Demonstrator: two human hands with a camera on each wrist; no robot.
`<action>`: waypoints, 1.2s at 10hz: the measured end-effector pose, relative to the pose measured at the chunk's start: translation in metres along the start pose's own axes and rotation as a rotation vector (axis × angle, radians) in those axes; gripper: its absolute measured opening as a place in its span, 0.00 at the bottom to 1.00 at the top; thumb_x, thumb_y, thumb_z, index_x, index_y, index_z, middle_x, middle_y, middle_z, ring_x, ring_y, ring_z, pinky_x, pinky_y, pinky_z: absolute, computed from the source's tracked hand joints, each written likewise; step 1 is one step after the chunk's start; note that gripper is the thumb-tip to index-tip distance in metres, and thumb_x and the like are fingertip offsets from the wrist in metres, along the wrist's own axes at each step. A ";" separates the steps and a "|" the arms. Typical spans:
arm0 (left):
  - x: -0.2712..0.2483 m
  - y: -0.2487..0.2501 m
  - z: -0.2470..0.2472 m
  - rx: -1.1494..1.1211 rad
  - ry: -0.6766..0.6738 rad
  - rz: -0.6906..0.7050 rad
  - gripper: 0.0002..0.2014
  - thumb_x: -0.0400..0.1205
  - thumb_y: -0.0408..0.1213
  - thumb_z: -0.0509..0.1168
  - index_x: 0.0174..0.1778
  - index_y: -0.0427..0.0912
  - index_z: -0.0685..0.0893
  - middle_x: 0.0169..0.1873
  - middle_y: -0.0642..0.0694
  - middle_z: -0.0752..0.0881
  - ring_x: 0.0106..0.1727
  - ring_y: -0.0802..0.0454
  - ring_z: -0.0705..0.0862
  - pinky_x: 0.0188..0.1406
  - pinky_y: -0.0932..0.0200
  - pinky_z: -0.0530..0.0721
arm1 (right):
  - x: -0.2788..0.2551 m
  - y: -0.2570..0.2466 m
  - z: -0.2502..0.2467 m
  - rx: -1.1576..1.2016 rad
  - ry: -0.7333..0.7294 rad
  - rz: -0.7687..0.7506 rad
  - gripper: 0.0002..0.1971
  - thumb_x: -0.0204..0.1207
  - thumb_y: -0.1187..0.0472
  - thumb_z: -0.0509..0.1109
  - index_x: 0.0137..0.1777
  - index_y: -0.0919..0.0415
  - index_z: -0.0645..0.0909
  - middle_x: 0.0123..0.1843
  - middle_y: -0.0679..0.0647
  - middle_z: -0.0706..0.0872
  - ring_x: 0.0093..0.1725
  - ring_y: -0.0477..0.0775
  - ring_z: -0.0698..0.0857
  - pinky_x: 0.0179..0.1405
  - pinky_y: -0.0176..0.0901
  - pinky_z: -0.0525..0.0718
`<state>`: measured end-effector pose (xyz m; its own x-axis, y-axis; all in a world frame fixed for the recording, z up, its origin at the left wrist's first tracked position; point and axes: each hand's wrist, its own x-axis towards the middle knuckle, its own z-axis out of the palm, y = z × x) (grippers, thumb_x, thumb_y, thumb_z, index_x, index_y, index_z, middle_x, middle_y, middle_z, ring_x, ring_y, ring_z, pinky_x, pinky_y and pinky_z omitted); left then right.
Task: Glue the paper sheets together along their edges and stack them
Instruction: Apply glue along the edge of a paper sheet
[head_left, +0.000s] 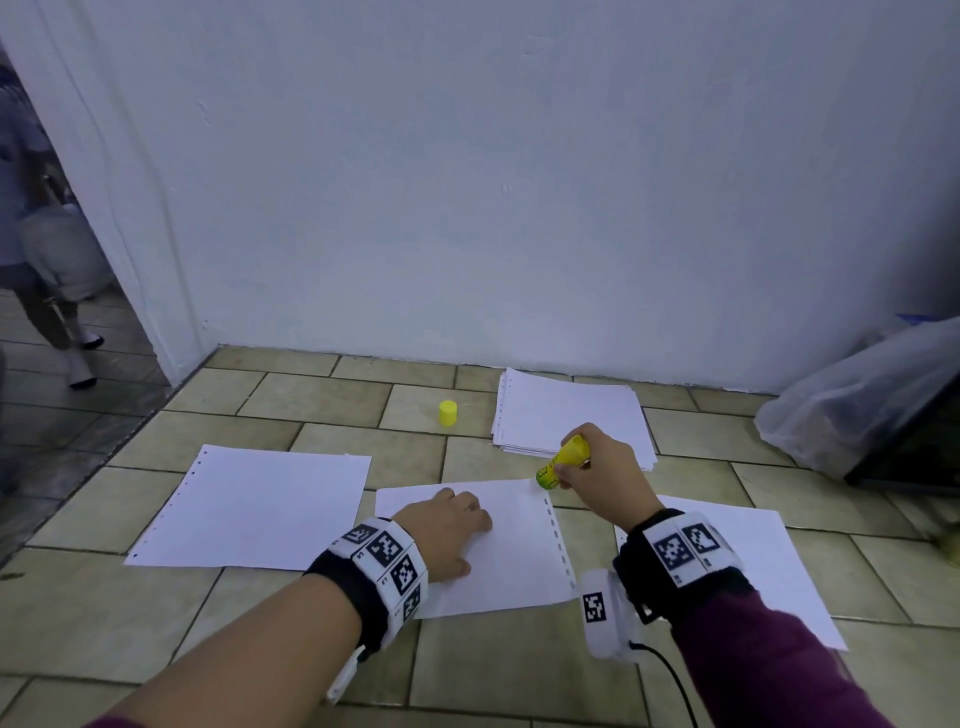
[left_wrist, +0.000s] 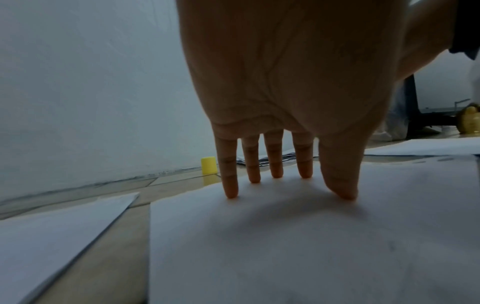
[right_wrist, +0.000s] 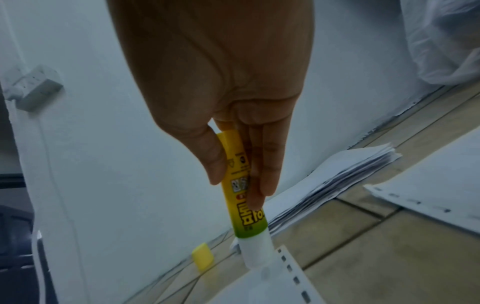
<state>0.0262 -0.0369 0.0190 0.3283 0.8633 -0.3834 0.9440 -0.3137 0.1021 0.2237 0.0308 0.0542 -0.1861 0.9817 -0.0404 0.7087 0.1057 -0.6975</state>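
White paper sheets lie on a tiled floor (head_left: 675, 691) beside a pale wall. The middle sheet (head_left: 514, 551) is pinned by the left hand (head_left: 449, 530), its straight, spread fingers (left_wrist: 230, 181) pressing down with nothing grasped. The right hand (head_left: 597, 467) grips a yellow glue stick (head_left: 563, 462), thumb and fingers curled round the barrel, its white tip touching the sheet's far right corner by the punched edge. A yellow cap (head_left: 447, 413) stands near a paper stack (head_left: 571, 410). Single sheets lie to the left (head_left: 254, 509) and right (head_left: 769, 561). The paper looks light, thin and floppy, likely to slide or crease, so flat pressure suits it best; lift by an edge.
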 end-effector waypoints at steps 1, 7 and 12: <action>0.003 0.000 0.000 -0.024 -0.005 -0.002 0.29 0.82 0.43 0.65 0.79 0.49 0.64 0.77 0.48 0.63 0.76 0.47 0.63 0.71 0.44 0.73 | 0.002 -0.004 0.011 -0.072 -0.032 -0.009 0.11 0.76 0.63 0.69 0.57 0.57 0.75 0.51 0.61 0.85 0.46 0.58 0.85 0.38 0.43 0.83; 0.001 0.000 0.000 -0.035 -0.008 -0.009 0.28 0.83 0.38 0.64 0.79 0.49 0.65 0.79 0.48 0.61 0.76 0.47 0.63 0.71 0.46 0.73 | -0.040 -0.023 -0.006 -0.545 -0.387 -0.081 0.16 0.79 0.62 0.66 0.66 0.62 0.73 0.62 0.59 0.78 0.51 0.55 0.78 0.44 0.41 0.75; -0.012 0.007 -0.002 0.008 0.038 -0.012 0.36 0.78 0.57 0.68 0.73 0.36 0.67 0.78 0.46 0.57 0.76 0.47 0.63 0.67 0.50 0.75 | -0.019 -0.016 -0.022 -0.098 -0.067 -0.001 0.14 0.74 0.63 0.72 0.59 0.62 0.77 0.52 0.60 0.85 0.49 0.59 0.86 0.42 0.44 0.84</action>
<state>0.0287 -0.0490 0.0259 0.3177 0.8814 -0.3495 0.9478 -0.3058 0.0903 0.2308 0.0139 0.0824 -0.2295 0.9691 -0.0901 0.7709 0.1245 -0.6247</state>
